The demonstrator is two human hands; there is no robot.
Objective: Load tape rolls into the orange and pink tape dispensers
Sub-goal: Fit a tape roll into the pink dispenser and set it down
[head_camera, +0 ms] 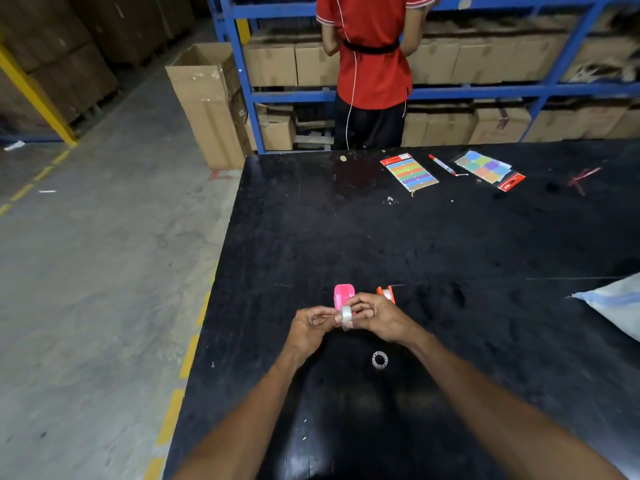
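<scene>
Over the black table (450, 244) my right hand (377, 315) grips a clear tape roll (346, 315), held on edge just in front of the pink dispenser (344, 295). My left hand (310, 323) pinches at the roll's left side; whether it holds the loose tape end is hard to tell. The orange dispenser (387, 292) stands just right of the pink one, partly hidden behind my right hand, with a roll inside it. A small clear ring, a bare tape core or a second roll (380, 359), lies flat on the table nearer to me.
Far across the table lie two packs of coloured sticky notes (409, 172) (489, 168) and a red marker (442, 164). A white bag (613, 303) pokes in at the right edge. A person in a red shirt (370, 57) stands at blue shelving behind the table.
</scene>
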